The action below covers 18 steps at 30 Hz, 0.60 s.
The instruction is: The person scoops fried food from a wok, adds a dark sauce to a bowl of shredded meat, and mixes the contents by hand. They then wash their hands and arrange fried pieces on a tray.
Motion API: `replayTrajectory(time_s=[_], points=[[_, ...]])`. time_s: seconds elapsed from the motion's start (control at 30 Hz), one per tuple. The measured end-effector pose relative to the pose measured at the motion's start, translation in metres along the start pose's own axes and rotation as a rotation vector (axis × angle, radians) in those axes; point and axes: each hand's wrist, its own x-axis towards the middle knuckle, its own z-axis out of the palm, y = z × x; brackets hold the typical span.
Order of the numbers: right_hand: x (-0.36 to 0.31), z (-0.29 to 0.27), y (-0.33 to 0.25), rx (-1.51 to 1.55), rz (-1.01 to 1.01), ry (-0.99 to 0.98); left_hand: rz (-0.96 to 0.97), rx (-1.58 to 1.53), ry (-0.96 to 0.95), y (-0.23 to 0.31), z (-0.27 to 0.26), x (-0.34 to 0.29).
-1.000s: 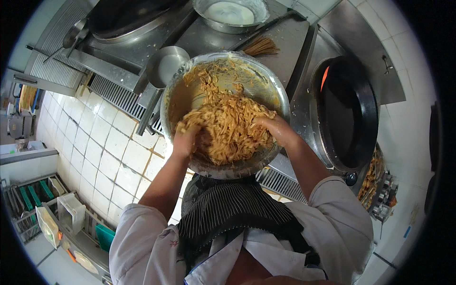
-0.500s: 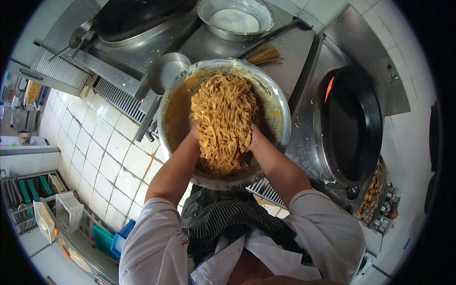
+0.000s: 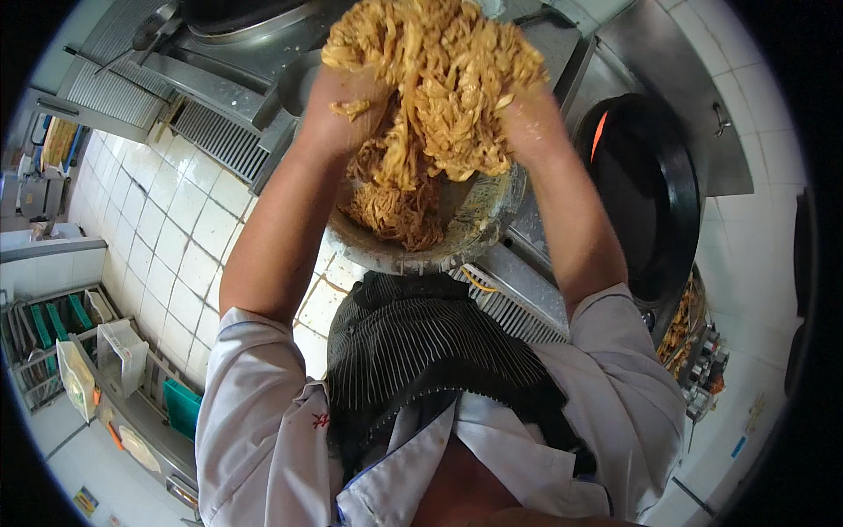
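Note:
A big clump of noodle-like strips (image 3: 448,97), coated in wet orange-brown batter, is lifted high above a metal bowl (image 3: 417,262). My left hand (image 3: 349,110) supports its left side and my right hand (image 3: 529,123) its right side, both arms stretched forward. The fingers are mostly buried in or under the strips and slightly blurred. Below the clump, a pile of thinner, browner strands (image 3: 395,215) lies in the bowl. Strips hang down from the clump toward that pile, and batter smears the bowl's inner wall.
To the right, a large black wok (image 3: 641,184) sits on the steel stove, a glowing orange streak along its edge. A steel pan (image 3: 297,88) stands left of the bowl, near a floor grate (image 3: 237,145). Browned food fills a tray (image 3: 680,329) at the lower right.
Both my hands have risen and moved forward out of the bowl, carrying the clump up. The bowl appears lower in the view, and the strands left inside it now show.

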Motion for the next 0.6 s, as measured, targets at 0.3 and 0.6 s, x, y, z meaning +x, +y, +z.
replayTrajectory(time_s=[0.3, 0.6], points=[[-0.036, 0.048, 0.015, -0.462, -0.053, -0.337, -0.866, -0.822, 0.296, 0.054, 0.07, -0.106], [0.047, 0.034, 0.145, -0.203, 0.591, -0.675, -1.589, -1.131, 0.539, -0.022, 0.106, -0.212]])
